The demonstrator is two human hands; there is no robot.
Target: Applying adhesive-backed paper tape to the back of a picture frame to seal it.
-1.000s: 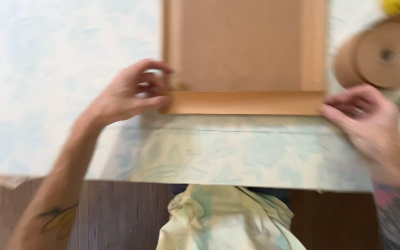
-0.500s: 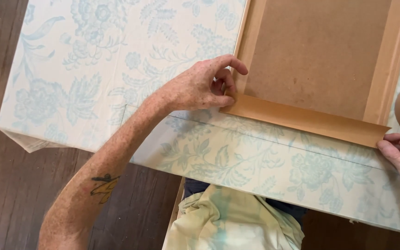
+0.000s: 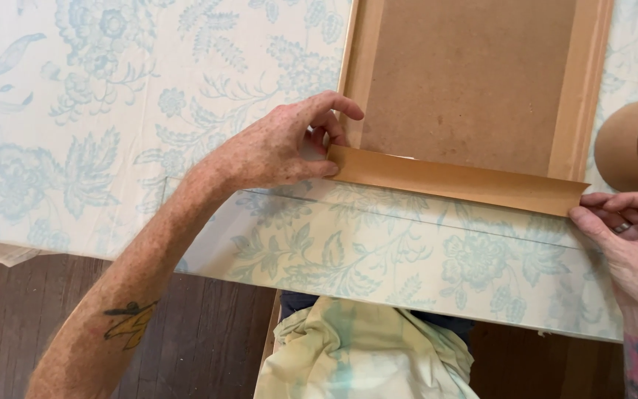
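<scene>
On the floral-covered desk (image 3: 97, 133), the left hand (image 3: 275, 151) pinches the nine-o'clock end of a brown paper tape strip (image 3: 459, 181) lying along the near edge of the brown backing board (image 3: 474, 81). The right hand (image 3: 629, 236) pinches its three-o'clock end. The strip looks light, limp and easily creased, so it is best held taut by both ends.

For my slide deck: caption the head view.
Both hands, left hand and right hand, hold brown paper tape along a backing board.

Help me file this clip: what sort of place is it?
Probably a home craft or framing table: a floral cloth covers it, a brown backing board lies there, and a roll of brown paper tape.
</scene>
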